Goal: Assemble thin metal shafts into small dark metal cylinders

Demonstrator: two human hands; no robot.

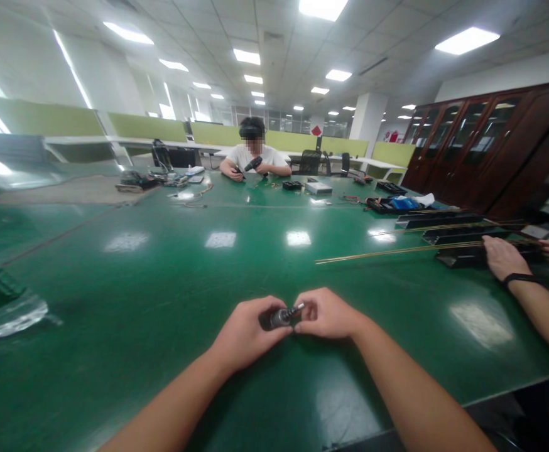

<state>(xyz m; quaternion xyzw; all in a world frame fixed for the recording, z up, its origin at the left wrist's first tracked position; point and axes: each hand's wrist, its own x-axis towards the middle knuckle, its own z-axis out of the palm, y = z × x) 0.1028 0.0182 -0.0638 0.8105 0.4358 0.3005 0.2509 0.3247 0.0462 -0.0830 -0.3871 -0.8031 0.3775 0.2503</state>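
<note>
My left hand (250,329) is wrapped round a small dark cylindrical part (281,318), which could be a motor or a drill chuck; I cannot tell which. A thin silvery shaft (297,309) sticks out of it towards the right. Around that shaft end, my right hand (326,314) curls with its thumb and fingers close together, apparently pinching it. Part of the cylinder is hidden inside the left palm. Both hands are just above the green tabletop (199,270), near its front edge.
A large clear bottle (1,301) lies at the left. At the right, another person's hand (505,257) rests by black channels (460,256) and long brass-coloured rods (373,255). Across the table a person (255,154) holds a power drill (253,164). An open toolbox (392,205) sits at the back right.
</note>
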